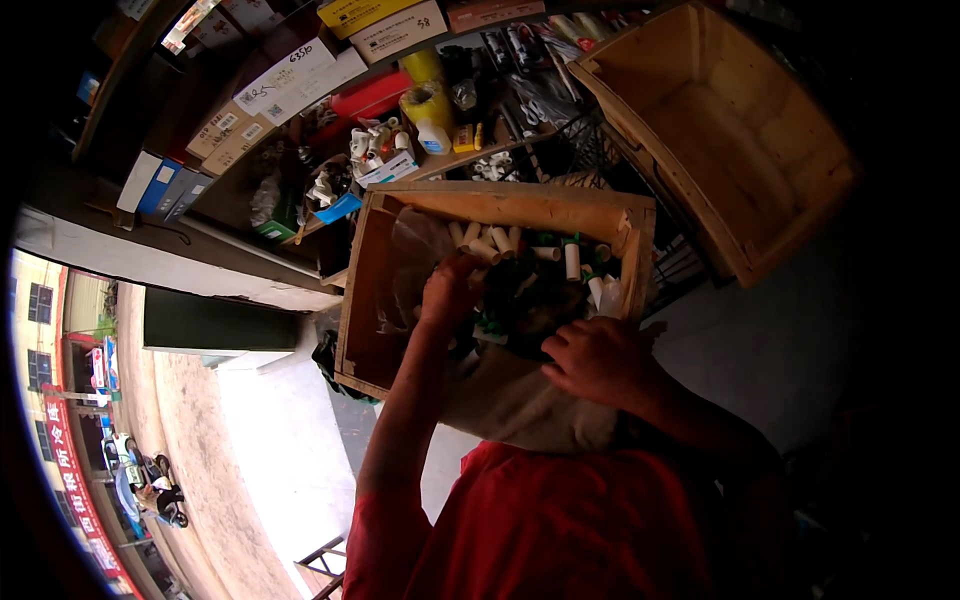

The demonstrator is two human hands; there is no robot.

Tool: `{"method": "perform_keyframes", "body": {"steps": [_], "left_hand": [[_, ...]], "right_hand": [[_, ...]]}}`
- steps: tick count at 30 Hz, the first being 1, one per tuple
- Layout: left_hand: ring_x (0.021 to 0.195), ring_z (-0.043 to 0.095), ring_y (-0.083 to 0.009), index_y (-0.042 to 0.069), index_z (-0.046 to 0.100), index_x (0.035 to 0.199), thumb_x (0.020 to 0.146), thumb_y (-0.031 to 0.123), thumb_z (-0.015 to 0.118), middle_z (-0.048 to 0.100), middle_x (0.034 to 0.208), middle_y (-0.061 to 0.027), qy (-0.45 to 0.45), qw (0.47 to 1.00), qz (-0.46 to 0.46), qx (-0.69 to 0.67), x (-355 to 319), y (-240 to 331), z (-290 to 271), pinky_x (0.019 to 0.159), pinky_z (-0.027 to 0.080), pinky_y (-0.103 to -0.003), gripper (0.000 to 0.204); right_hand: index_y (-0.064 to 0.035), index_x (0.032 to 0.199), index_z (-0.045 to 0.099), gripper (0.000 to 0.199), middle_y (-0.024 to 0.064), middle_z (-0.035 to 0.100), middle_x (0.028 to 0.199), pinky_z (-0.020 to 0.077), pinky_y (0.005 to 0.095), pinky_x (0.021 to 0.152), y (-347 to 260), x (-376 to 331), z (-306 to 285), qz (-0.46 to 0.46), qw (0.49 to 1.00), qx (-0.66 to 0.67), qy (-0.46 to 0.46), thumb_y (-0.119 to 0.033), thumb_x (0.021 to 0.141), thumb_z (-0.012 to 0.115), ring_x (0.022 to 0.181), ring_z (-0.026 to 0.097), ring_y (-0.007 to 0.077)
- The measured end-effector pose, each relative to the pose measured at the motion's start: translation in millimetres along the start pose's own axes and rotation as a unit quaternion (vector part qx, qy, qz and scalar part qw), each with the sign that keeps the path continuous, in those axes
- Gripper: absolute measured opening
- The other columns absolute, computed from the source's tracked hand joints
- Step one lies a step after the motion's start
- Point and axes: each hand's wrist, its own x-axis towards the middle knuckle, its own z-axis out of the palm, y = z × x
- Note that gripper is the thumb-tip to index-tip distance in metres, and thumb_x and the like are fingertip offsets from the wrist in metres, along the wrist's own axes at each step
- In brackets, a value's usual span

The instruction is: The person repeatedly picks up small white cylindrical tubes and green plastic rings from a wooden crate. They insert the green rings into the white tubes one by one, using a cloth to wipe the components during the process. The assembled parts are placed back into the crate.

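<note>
Two wooden crates (500, 205) stand at my stall: the empty one (740, 130) tilted up at right, and the one before me, lined with a clear plastic bag (410, 250) and heaped with white and green pipe fittings (520, 275). My left hand (447, 290) reaches down into the heap, fingers curled among the pieces; whether it pinches one, I cannot tell. My right hand (598, 358) rests loosely closed on the cloth sack (520, 400) at the crate's near edge. Best, I judge, to hold the sack mouth steady and lift few pieces at once. About eight white tubes show on top; the green ones are too jumbled to count. One yellow bottle (430, 108) sits on the shelf behind.
</note>
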Motion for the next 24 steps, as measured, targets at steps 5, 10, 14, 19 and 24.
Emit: {"method": "perform_keyframes", "body": {"steps": [5,10,14,19,24], "left_hand": [[0.098,0.06,-0.0356,0.015,0.064,0.106,0.074,0.019,0.07,0.06,0.106,-0.0117,-0.017,0.998,0.0,-0.053,2,-10,-2,0.081,0.05,-0.044,0.033],[0.092,0.062,-0.0349,0.016,0.065,0.105,0.07,0.021,0.073,0.06,0.101,-0.0117,0.014,0.995,0.073,0.063,-4,11,-4,0.08,0.051,-0.043,0.036],[0.1,0.061,-0.0301,0.015,0.067,0.106,0.067,0.019,0.076,0.062,0.106,-0.0111,-0.014,0.995,0.026,0.096,0,17,1,0.084,0.05,-0.041,0.04],[0.085,0.065,-0.0276,0.014,0.069,0.101,0.069,0.02,0.077,0.064,0.096,-0.0111,-0.032,0.999,0.028,0.002,2,21,-12,0.074,0.052,-0.038,0.034],[0.069,0.062,-0.0192,0.012,0.069,0.102,0.068,0.016,0.08,0.065,0.088,-0.0099,-0.034,0.991,0.052,-0.118,5,26,-18,0.064,0.05,-0.032,0.035]], "right_hand": [[-0.0107,0.088,0.059,0.023,0.0049,0.062,0.081,0.0511,0.0356,0.07,-2,2,-1,0.022,1.0,0.0,-0.013,-0.029,0.08,0.069,0.08,0.064,0.0212],[-0.0107,0.089,0.059,0.023,0.0049,0.062,0.081,0.0511,0.0361,0.071,-2,3,2,0.032,0.999,0.01,-0.009,-0.029,0.081,0.069,0.08,0.064,0.0213],[-0.0107,0.09,0.059,0.023,0.0049,0.062,0.082,0.0511,0.0359,0.07,-5,3,2,0.034,0.999,0.004,0.009,-0.029,0.081,0.069,0.079,0.064,0.0215],[-0.0105,0.095,0.059,0.023,0.0051,0.062,0.084,0.0514,0.0353,0.069,-5,5,-1,0.047,0.999,0.007,0.012,-0.028,0.082,0.067,0.078,0.064,0.0217],[-0.0093,0.109,0.057,0.031,0.0075,0.06,0.095,0.0523,0.0374,0.069,-7,12,-13,0.092,0.985,0.124,0.082,-0.023,0.084,0.067,0.08,0.064,0.0246]]}}
